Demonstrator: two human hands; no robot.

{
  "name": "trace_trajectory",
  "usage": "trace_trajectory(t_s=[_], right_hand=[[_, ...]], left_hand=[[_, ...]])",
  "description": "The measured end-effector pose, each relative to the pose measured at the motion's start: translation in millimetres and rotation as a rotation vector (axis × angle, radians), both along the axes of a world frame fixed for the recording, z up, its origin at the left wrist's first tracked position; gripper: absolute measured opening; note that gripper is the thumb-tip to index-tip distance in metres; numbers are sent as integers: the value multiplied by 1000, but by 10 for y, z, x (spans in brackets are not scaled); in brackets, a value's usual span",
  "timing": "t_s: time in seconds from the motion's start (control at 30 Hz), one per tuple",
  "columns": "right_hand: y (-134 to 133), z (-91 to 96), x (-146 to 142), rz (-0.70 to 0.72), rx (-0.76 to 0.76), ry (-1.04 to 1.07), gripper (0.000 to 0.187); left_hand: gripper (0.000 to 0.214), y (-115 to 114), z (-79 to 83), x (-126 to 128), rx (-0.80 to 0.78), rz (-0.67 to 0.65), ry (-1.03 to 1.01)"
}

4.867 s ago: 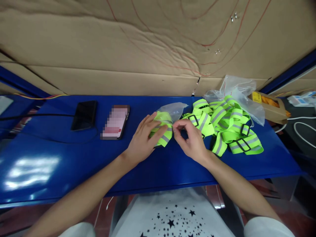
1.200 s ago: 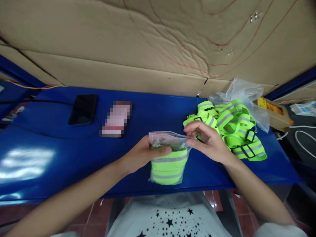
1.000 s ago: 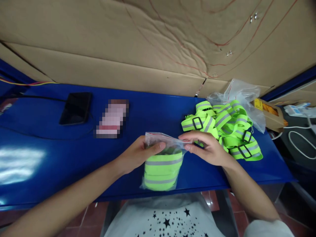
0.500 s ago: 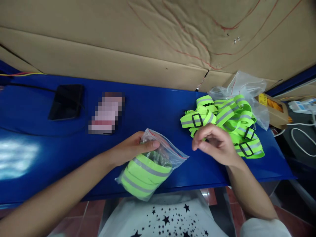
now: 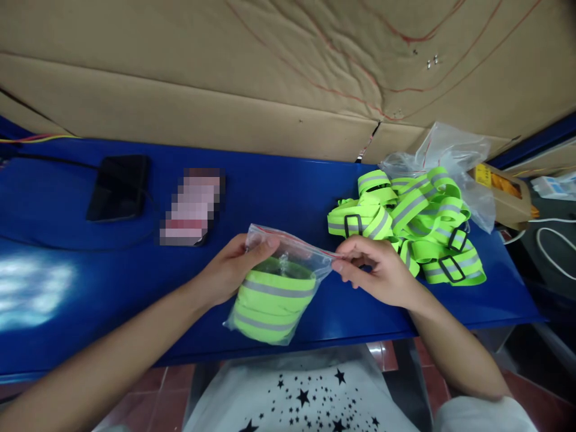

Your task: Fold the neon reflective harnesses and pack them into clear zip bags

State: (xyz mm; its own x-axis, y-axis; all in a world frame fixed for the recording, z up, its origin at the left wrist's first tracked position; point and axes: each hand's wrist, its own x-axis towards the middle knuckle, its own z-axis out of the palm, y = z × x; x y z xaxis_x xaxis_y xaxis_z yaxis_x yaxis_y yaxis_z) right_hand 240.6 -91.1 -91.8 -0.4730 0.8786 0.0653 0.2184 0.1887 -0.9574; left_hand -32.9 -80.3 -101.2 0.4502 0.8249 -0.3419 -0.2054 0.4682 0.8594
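Note:
A clear zip-lock bag (image 5: 324, 264) with a red line along its top edge is held up between my two hands. Inside it sits a rolled neon-green reflective strap (image 5: 276, 306) with grey stripes. My left hand (image 5: 236, 264) grips the bag's upper left side, thumb on the front. At the top right corner, my right hand (image 5: 375, 267) pinches the plastic between thumb and fingers. Beyond my right hand lies a tangled heap of the same green reflective straps (image 5: 409, 216) with black buckles.
The blue table (image 5: 112, 300) runs up against a brown-covered panel (image 5: 180, 102). On the left lie a black flat device (image 5: 117, 187) with a cable and a phone (image 5: 192, 207) with a blurred screen. Behind the straps are clear plastic bags (image 5: 454, 150) and a cardboard box (image 5: 506, 195).
My right hand has moved left from near the strap heap and taken hold of the bag's top right corner. The bag has turned more upright in my left hand.

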Motion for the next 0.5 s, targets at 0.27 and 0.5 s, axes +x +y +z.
trace_trajectory(t_s=[0.27,0.5], right_hand=[[-34,27,-61,-80,-16,106,12],[-45,13,-80,-66,-47,74,11]], left_hand=[[37,-53,-69,-1,45,51,44],[49,-94,7,31,49,18,101]])
